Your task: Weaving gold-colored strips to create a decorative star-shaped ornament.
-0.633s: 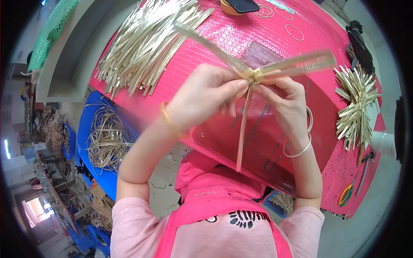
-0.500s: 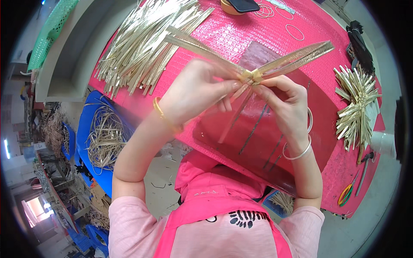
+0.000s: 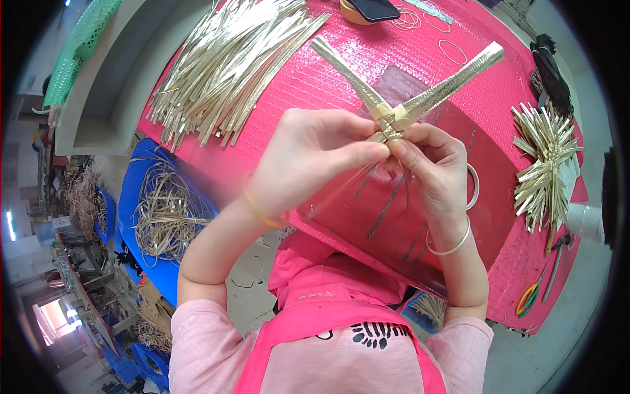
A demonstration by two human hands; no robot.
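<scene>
Gold metallic strips (image 3: 448,77) cross in a small woven knot held up over a dark red mat (image 3: 453,190). Two ends point up and outward in a V; thinner ends hang below, blurred. From the left, my left hand (image 3: 321,148) pinches the crossing between thumb and fingers. My right hand (image 3: 430,161) grips the same crossing from the right, its thumb close to the left thumb. Part of the knot is hidden by the fingertips.
A heap of loose gold strips (image 3: 230,72) lies at the far left of the pink table. Woven gold pieces (image 3: 546,157) are stacked at the right, with scissors (image 3: 527,299) nearer. A blue bin (image 3: 134,203) holds tangled strips. A phone (image 3: 377,8) and rubber bands (image 3: 453,51) lie at the back.
The left upper end has swung from pointing far left to more upright. My left hand has shifted right and slightly down, its thumb now against the crossing, and the lower ends have moved.
</scene>
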